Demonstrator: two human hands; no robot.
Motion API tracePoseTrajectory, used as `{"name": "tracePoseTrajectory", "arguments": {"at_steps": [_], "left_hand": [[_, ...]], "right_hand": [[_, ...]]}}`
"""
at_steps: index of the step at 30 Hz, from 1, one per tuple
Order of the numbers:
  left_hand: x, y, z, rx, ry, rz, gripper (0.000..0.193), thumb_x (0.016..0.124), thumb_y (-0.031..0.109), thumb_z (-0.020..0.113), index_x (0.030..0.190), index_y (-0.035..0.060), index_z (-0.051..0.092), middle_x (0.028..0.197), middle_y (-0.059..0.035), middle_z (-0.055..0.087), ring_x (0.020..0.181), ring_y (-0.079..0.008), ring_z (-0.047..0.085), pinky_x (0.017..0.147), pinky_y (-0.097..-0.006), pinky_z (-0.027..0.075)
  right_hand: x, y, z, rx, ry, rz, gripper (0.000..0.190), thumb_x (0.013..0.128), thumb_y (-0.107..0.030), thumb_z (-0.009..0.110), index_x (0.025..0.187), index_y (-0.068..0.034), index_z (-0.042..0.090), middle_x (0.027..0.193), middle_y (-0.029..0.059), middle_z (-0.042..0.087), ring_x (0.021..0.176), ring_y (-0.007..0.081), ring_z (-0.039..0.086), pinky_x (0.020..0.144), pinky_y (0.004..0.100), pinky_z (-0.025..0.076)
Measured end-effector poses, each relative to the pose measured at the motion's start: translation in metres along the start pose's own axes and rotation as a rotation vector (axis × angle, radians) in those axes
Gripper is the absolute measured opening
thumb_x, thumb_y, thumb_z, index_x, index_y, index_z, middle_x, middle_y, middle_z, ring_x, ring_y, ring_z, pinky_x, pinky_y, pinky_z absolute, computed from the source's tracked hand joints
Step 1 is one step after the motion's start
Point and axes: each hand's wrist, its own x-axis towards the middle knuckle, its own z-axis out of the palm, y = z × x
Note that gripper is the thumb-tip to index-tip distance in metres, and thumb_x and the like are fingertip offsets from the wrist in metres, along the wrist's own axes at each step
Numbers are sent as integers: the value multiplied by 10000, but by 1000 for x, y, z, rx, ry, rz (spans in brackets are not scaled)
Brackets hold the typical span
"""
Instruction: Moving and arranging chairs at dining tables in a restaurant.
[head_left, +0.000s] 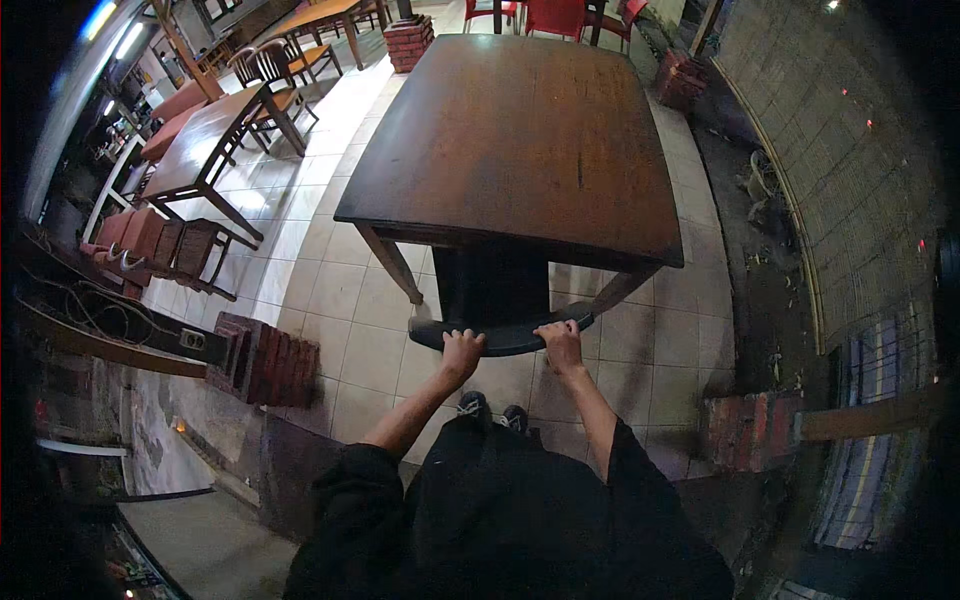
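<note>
Both of my hands grip the curved top rail of a dark chair (510, 345) at the near end of a brown wooden table (517, 142). My left hand (463, 352) is closed over the rail left of its middle, fingers on top. Towards the rail's right end, my right hand (562, 343) holds it the same way. The chair's dark seat (491, 281) lies partly beneath the tabletop, between the table's two near legs. Its own legs are hidden from me. My shoes stand on the tiles just behind the chair.
Brick pillar bases stand at left (266, 360) and right (754, 431). A second wooden table (202, 146) with chairs is at the left. Red chairs (555, 16) are beyond the far end. Along the right runs a woven screen (832, 135) beside a dirt strip (750, 262).
</note>
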Motion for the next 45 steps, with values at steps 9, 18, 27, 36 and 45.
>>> {"name": "tracePoseTrajectory", "arguments": {"at_steps": [9,18,27,36,45], "left_hand": [[-28,15,-13,-352,-292,312,463,736,194,498,1192,164,431,1048,-168,490,962,-350,487,813,-450,411],[-63,-59,-21,-432,-341,622,560,643,161,644,1164,100,451,1086,-149,498,1007,-322,468,842,-396,414],[-48,-91,25,-538,-242,633,463,591,5,536,1051,62,539,1022,-183,536,957,-324,506,834,-373,418],[-59,-72,36,-649,-268,613,487,594,-51,445,1057,65,540,995,-183,558,978,-339,499,852,-382,405],[-97,22,21,-834,-535,749,458,640,97,633,1075,11,517,998,-174,574,946,-270,553,810,-346,431]], "right_hand": [[-65,4,-14,105,121,46,155,713,-32,498,787,-87,623,814,43,611,855,185,555,862,370,344],[-106,-46,-24,-25,63,356,187,684,20,513,814,-77,605,911,60,589,935,207,521,977,420,258],[-68,-182,39,-126,-198,592,358,683,-81,581,1036,-139,559,1134,32,495,1114,226,397,996,552,91],[-84,-187,49,-19,118,582,207,753,-72,491,910,-110,620,960,33,594,1001,182,500,926,428,282],[-176,-143,11,-167,67,791,214,761,-73,448,881,-103,623,968,11,600,1032,161,487,975,380,247]]}}
